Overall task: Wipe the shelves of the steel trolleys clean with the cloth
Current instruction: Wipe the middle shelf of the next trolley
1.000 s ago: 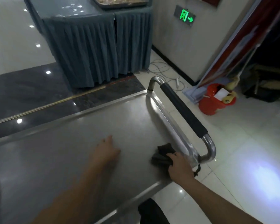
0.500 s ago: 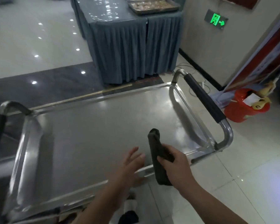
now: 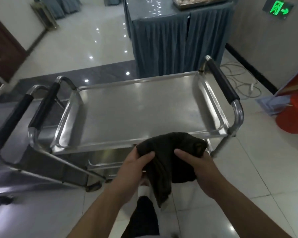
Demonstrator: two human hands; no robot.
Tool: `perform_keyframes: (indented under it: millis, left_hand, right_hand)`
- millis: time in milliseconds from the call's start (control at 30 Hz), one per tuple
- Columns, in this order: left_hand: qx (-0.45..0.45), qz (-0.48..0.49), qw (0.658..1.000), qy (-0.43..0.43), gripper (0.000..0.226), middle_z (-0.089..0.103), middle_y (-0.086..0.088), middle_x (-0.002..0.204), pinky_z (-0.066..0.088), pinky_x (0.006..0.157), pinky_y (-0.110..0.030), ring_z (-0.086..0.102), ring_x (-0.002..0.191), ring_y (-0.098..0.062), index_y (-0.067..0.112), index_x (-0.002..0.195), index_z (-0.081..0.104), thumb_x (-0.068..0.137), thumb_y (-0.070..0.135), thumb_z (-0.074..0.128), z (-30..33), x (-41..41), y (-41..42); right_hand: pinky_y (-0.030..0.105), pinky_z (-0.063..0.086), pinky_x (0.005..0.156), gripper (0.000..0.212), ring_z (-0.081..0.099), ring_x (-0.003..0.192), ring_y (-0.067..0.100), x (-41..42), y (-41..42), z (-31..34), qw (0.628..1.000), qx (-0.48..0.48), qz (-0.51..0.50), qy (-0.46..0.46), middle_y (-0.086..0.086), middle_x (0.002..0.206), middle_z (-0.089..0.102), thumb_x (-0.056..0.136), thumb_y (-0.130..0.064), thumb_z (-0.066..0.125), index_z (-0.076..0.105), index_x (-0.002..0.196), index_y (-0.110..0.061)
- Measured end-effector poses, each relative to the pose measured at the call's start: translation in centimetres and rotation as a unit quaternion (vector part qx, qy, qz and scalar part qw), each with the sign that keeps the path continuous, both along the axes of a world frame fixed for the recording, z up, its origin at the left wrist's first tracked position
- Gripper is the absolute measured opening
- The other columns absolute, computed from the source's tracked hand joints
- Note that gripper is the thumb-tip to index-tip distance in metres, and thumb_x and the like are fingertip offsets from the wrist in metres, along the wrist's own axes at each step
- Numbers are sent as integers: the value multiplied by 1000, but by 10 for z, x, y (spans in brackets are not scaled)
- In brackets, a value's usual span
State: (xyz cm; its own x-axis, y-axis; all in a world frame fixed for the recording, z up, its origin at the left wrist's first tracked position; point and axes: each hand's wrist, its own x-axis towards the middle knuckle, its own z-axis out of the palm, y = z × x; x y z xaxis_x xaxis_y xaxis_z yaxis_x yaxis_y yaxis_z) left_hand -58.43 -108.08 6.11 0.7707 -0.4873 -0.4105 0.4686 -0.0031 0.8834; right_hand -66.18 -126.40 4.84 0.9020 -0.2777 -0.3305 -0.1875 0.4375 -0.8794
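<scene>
Near the trolley's top shelf rim, over open floor, left hand and right hand both grasp the dark cloth.

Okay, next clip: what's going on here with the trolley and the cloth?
A person stands at the near edge of a steel trolley, holding a dark cloth in both hands. The left hand and right hand each grip it, bunched, off the metal and just in front of the top shelf. Nothing lies on that shelf. A second trolley stands to the left, and a skirted table beyond.
</scene>
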Motion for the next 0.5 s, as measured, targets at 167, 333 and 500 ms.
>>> perform_keyframes:
  millis: [167,333,500]
  left_hand:
    - [57,-12,998,3,20,75,2,104,53,57,-22,72,86,-12,36,105,72,96,24,59,16,-30,22]
    - [45,5,999,24,24,73,-10,111,55,76,-41,67,95,-24,22,115,72,94,20,61,17,-35,36]
    - [1,-81,997,-10,52,66,-14,127,52,98,-51,63,118,-32,17,128,63,78,10,77,25,-36,45]
  right_hand:
    - [33,59,74,46,71,102,25,-42,-11,1,998,50,-16,41,9,111,74,73,-22,75,68,117,-13]
    - [32,58,80,44,65,113,29,-76,-25,8,990,121,66,15,13,122,68,81,-12,66,63,125,-9]
    - [35,57,83,41,62,118,31,-92,-35,17,985,153,83,1,16,129,64,87,-13,61,63,127,-5]
